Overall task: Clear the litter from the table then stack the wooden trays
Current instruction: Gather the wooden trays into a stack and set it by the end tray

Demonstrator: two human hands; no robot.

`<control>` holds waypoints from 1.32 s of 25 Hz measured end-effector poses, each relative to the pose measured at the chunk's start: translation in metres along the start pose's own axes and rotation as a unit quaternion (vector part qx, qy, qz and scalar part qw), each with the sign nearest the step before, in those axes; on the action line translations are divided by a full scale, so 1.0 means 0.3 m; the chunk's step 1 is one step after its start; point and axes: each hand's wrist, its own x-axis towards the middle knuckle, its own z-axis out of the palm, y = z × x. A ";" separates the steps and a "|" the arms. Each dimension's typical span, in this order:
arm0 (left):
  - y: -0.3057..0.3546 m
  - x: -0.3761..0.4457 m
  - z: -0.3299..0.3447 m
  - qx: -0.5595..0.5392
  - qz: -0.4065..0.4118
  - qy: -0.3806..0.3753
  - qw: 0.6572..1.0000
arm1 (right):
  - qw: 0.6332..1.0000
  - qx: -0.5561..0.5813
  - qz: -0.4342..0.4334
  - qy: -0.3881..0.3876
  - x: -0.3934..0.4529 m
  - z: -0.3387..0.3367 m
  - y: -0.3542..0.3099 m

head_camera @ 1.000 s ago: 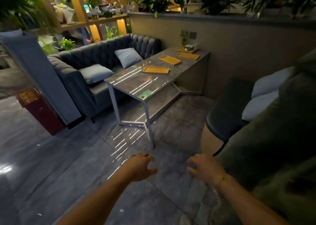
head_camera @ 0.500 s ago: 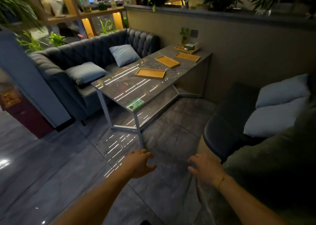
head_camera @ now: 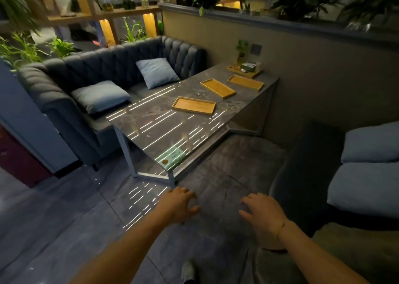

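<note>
A long dark marble table (head_camera: 155,130) stands ahead of me. Three empty wooden trays lie apart on it: the nearest tray (head_camera: 193,105), a middle tray (head_camera: 217,88) and a far tray (head_camera: 245,82). At the table's far end, a fourth tray (head_camera: 244,70) holds small items. A green card (head_camera: 172,157) lies at the near corner. My left hand (head_camera: 179,206) and my right hand (head_camera: 262,215) hover over the floor short of the table, both empty with fingers apart.
A dark tufted sofa (head_camera: 90,72) with two light cushions runs along the table's left side. A dark seat (head_camera: 302,176) with pale cushions stands on the right. A low wall topped with plants backs the table. A small potted plant (head_camera: 241,48) stands at the far end.
The table has come closer and larger in view as I walk toward it. Both hands stay out in front, empty, in much the same pose.
</note>
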 end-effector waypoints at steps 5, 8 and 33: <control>-0.179 0.215 -0.112 -0.002 0.002 -0.014 1.000 | 1.000 0.019 0.023 0.002 0.297 -0.045 -0.005; -0.258 0.342 -0.161 0.004 0.002 -0.025 1.000 | 0.999 0.016 0.032 -0.002 0.434 -0.052 -0.002; -0.331 1.341 -0.297 -0.031 -0.111 -0.040 0.993 | 0.996 -0.044 -0.065 -0.041 1.354 -0.274 0.642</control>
